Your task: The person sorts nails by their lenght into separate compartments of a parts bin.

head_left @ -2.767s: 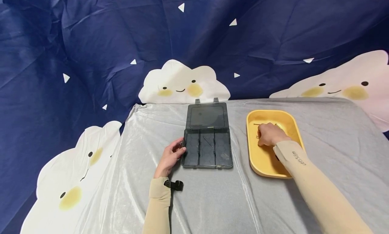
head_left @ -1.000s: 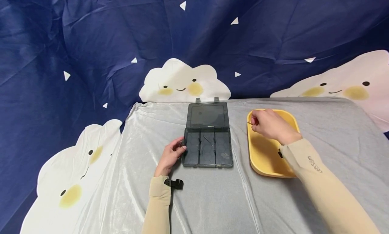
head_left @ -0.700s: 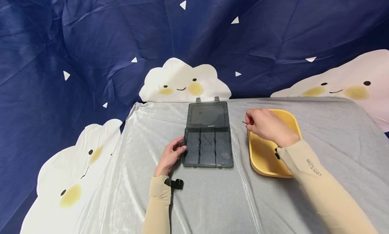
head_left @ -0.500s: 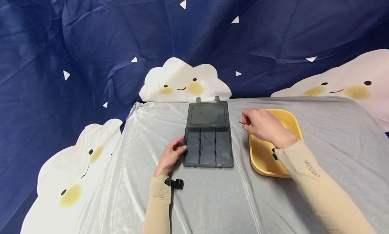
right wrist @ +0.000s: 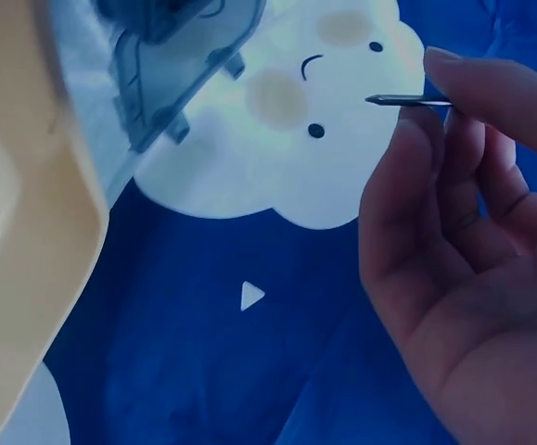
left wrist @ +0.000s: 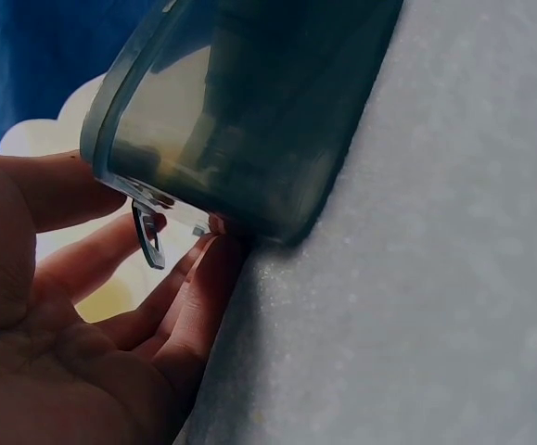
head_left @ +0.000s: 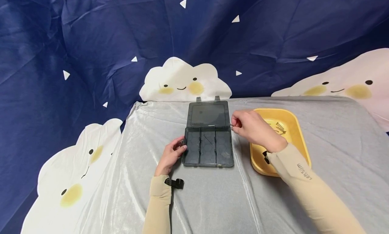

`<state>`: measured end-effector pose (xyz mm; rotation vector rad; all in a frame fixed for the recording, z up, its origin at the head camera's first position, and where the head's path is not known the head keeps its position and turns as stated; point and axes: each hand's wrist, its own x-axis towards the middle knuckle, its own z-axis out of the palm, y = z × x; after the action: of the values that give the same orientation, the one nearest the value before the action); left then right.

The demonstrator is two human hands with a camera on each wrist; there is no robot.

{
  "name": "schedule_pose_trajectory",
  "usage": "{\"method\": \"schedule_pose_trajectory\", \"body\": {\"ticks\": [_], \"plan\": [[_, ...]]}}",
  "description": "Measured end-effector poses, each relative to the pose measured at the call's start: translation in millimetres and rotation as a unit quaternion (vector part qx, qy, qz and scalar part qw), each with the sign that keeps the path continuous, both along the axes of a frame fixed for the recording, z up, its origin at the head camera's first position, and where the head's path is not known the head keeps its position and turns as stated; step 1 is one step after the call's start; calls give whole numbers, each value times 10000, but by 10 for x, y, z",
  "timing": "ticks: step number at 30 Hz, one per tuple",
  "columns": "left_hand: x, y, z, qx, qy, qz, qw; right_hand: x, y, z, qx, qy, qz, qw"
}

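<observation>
A dark translucent compartment box (head_left: 209, 165) lies on the grey cloth, its lid (head_left: 208, 114) laid back. My left hand (head_left: 171, 156) holds the box's left side; in the left wrist view the thumb touches the upper rim and fingertips reach the lower edge, near a small clip (left wrist: 147, 235). Two nails (head_left: 208, 139) lie in the middle compartment. Just right of the lid's hinge line, my right hand (head_left: 252, 127) pinches a nail (right wrist: 407, 100) between thumb and index finger, pointed end sticking out. The other fingers are curled beneath.
A yellow tray (head_left: 296, 126) stands right of the box, with several nails (head_left: 280, 127) inside. My right forearm crosses over its front part. A dark blue curtain (head_left: 194, 31) with clouds hangs behind the grey cloth (head_left: 209, 200).
My right hand has taken a nail out of the yellow tray and moved left to the box's right side, uncovering the nails in the tray. The left hand has stayed on the box.
</observation>
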<state>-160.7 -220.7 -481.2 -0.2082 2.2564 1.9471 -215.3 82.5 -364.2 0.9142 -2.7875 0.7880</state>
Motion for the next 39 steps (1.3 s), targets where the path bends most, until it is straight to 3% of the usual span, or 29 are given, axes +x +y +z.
{"method": "schedule_pose_trajectory", "body": {"ticks": [14,26,39], "plan": [[4,1,10,-49,27,15,10000,118,-299,-116,-534,-503,-97,9973],[-4,5,9,-5,-16,1,10000,245,-576,-465,-1116,-1139,-174,9871],[-15,-5,-12,36,-15,-10,10000,277,-688,-770,-1459,-1620,-667,9737]]}}
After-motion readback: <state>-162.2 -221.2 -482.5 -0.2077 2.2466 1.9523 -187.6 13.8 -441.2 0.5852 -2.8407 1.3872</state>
